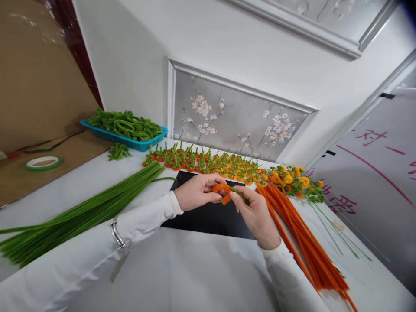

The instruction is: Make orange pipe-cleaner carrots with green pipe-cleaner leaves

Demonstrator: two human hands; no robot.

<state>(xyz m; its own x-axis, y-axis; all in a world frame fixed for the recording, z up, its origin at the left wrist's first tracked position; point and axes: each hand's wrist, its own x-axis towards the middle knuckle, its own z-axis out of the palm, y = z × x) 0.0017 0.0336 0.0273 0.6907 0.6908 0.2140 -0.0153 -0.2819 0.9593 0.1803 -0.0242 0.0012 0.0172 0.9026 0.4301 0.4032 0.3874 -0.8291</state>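
Between my two hands, above a black mat [208, 221], is an orange pipe-cleaner flower [224, 198] bent into a ridged ring. My left hand [197, 190] pinches the ring's left side with thumb and fingers. My right hand [256, 212] closes on its right side, where a green pipe-cleaner piece [238, 193] runs back under the fingers. Behind the mat stand rows of finished-looking orange flowers with green stems [191, 160]. Long orange pipe cleaners [302, 234] lie beside my right forearm, and a bundle of green pipe cleaners [97, 212] lies on the left.
A blue basket [130, 141] of curled green pieces stands at the back left, with short green pieces [118, 151] before it. A tape roll [43, 163] lies on brown board. Yellow-orange flowers [289, 178] with thin stems are piled at right. A framed picture [240, 117] leans behind.
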